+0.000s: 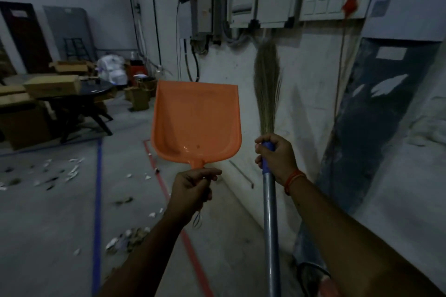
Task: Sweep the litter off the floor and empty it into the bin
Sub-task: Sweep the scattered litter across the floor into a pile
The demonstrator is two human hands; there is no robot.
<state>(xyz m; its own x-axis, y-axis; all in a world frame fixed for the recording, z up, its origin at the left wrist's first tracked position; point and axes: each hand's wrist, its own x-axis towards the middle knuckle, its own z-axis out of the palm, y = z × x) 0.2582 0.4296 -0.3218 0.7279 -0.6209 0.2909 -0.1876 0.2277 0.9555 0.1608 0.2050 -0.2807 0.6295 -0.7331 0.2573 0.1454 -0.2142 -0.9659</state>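
L hand [193,190] grips handle of flat orange plastic dustpan [196,123], pan held up, open face twd camera. R hand [277,159] grips grass broom w/ blue-collared metal handle [268,94], bristles up. Scattered paper litter [72,171] on grey concrete floor [48,224], left.

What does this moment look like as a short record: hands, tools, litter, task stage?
left hand: left hand holds the dustpan by its handle, pan raised
right hand: right hand grips the broom at its blue collar, bristles up
dustpan contents: nothing visible
litter: litter scattered on the floor, some near the red line
bin: not in view
task stage: sweeping not yet begun
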